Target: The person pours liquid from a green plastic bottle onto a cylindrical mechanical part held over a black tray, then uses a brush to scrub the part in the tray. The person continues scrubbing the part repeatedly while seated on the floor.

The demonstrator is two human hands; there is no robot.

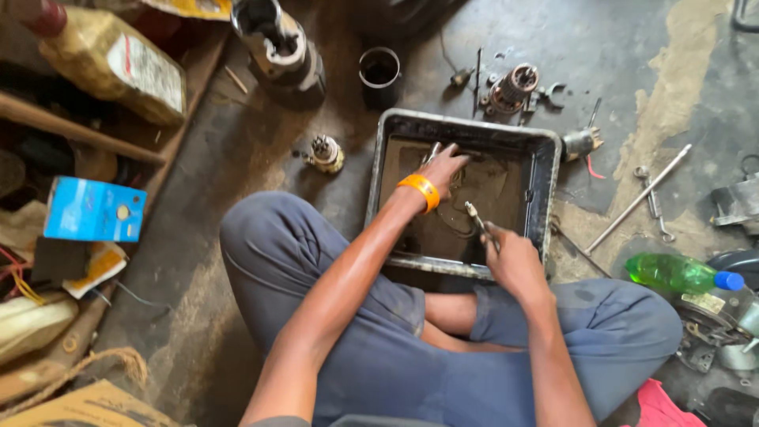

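A grimy rectangular metal tray (547,183) holding dark oily liquid sits on the floor between my knees. My left hand (443,168), with an orange band on its wrist, reaches into the tray's far side and grips a small metal part (433,152). My right hand (508,255) hovers at the tray's near right corner, closed on a thin metal tool (477,220) whose tip points into the liquid. The oil hides whatever lies at the bottom of the tray.
Beyond the tray lie a motor armature (512,85), a black cup (380,74), a large metal housing (278,47) and a small gear part (326,153). A long rod (639,199) and a green bottle (681,273) lie right. Wooden shelves (79,134) crowd the left.
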